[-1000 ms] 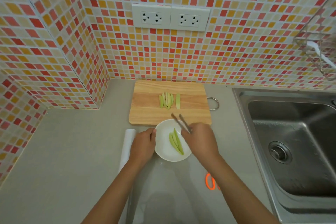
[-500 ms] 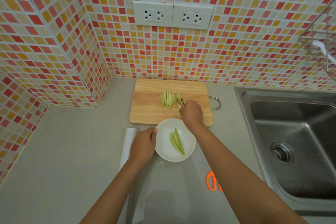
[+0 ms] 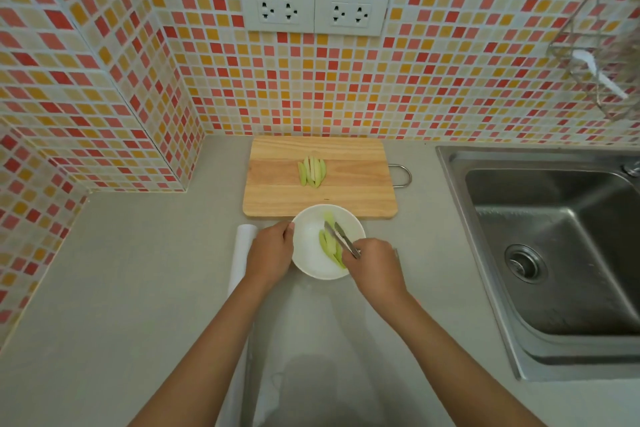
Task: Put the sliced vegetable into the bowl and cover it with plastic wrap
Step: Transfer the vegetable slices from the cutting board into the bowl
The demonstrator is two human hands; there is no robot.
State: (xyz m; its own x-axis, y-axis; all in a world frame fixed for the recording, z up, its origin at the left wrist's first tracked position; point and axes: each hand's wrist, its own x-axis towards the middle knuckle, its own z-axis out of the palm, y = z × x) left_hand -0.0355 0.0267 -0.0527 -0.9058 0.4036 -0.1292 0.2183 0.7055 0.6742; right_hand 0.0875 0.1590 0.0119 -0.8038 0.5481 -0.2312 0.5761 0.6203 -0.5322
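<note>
Your cutting board (image 3: pixel 360 191) lies against the back wall, slices (image 3: pixel 312 172) at its middle. The bowl (image 3: pixel 308 253) sits just in front of it, more slices (image 3: pixel 330 244) and the tongs (image 3: pixel 341 239) inside. The wrap roll (image 3: pixel 242 253) lies left of the bowl, the sink (image 3: pixel 554 253) to the right.

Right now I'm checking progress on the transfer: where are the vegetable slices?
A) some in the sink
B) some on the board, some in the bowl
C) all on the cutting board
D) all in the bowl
B: a cluster of slices lies on the cutting board, and others lie in the white bowl under the tongs.
</note>
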